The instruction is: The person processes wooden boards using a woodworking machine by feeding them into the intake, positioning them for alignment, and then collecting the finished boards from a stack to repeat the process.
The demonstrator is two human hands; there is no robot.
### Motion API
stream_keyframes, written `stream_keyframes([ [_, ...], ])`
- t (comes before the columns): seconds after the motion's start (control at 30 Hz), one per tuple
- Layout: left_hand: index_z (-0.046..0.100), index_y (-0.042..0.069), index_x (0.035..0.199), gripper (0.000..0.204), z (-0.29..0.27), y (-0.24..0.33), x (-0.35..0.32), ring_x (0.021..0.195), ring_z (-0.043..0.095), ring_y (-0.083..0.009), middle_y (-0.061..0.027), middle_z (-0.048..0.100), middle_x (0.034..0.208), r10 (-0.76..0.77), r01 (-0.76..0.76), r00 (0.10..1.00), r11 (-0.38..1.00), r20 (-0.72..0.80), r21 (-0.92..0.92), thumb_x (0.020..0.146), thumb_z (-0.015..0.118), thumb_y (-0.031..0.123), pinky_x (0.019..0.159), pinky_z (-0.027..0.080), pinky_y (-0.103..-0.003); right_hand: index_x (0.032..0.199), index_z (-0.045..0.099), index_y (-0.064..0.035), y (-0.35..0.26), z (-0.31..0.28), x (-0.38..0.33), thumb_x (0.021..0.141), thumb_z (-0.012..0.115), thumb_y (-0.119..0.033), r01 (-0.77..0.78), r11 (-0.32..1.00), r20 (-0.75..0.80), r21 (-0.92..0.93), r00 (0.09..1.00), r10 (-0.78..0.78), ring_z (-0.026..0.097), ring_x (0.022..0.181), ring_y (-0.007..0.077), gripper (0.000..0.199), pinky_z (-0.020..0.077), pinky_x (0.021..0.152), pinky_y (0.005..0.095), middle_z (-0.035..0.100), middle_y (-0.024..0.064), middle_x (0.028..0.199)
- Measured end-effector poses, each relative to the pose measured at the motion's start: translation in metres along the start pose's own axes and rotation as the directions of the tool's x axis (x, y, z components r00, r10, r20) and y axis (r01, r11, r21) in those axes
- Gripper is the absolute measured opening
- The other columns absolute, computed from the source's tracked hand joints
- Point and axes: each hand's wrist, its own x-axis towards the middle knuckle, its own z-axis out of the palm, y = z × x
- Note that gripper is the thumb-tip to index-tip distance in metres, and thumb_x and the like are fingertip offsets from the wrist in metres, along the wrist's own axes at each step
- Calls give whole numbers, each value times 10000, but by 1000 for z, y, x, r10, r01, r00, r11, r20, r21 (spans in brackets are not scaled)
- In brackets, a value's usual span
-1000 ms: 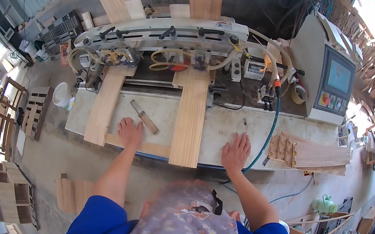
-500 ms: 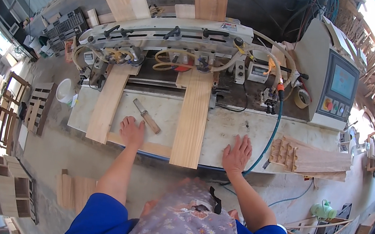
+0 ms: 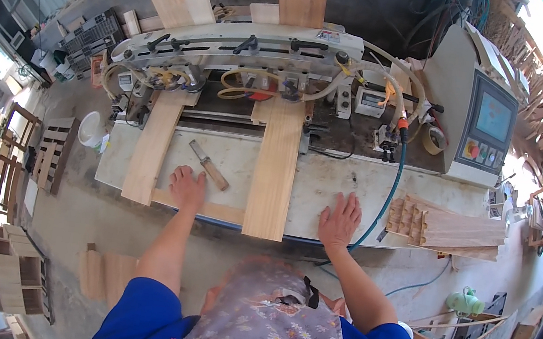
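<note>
My left hand (image 3: 186, 187) rests on the pale worktop with its fingers apart and nothing in it. Just beyond its fingertips lies a chisel (image 3: 210, 165) with a flat metal blade and a wooden handle. A long wooden board (image 3: 152, 149) lies left of that hand, its far end under the machine's clamps. A second board (image 3: 273, 173) lies between my hands, likewise reaching under the machine and overhanging the near edge. Along that edge, by my left wrist, runs a wooden strip (image 3: 224, 212). My right hand (image 3: 340, 219) lies spread on the worktop (image 3: 323, 170), holding nothing.
A machine (image 3: 247, 48) with hoses and black clamp levers spans the back. Its control panel (image 3: 489, 120) stands at the right. A blue hose (image 3: 393, 193) hangs beside my right hand. Notched boards (image 3: 447, 227) are stacked at the right end. A white bucket (image 3: 91, 129) stands left.
The whole view has shifted slightly, so everything sits a little further left and up. Both hands stay resting on the worktop, and the boards and chisel keep their places.
</note>
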Motion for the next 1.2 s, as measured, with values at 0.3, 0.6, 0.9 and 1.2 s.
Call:
stream_keyframes([
  [0.3, 560, 103, 1061, 357, -5, 4, 1, 1173, 480, -288, -70, 544, 1168, 10, -10, 1000, 1000, -13, -8, 856, 655, 380, 934, 420, -449, 1355, 481, -49, 0, -1, -2, 847, 603, -268, 8, 1000, -8, -1, 1000, -8, 350, 1354, 412, 566, 257, 1115, 533, 400, 239, 1454],
  [0.6, 549, 101, 1046, 329, -1, 5, -2, 1140, 495, -298, -73, 547, 1144, 22, -23, 999, 999, -43, -34, 863, 665, 349, 926, 420, -459, 1350, 478, -50, 0, -4, 1, 848, 603, -264, 17, 1000, 4, -15, 1000, -17, 336, 1364, 410, 559, 254, 1119, 525, 392, 239, 1462],
  [0.9, 557, 83, 1066, 357, -8, 1, -4, 1144, 491, -297, -78, 550, 1160, 8, -8, 1000, 1000, -6, -27, 862, 653, 360, 937, 415, -448, 1342, 485, -49, -3, -3, -3, 847, 606, -258, -16, 1000, 12, -3, 1000, 16, 343, 1359, 408, 550, 262, 1118, 518, 402, 238, 1457],
  [1.2, 565, 71, 1022, 357, 11, 4, 7, 1112, 518, -319, -102, 568, 1121, 33, -32, 999, 999, -27, 43, 840, 685, 354, 892, 457, -467, 1324, 516, -43, 5, 1, -1, 831, 596, -288, -58, 998, 7, -31, 998, 59, 359, 1357, 411, 557, 272, 1123, 526, 409, 244, 1453],
])
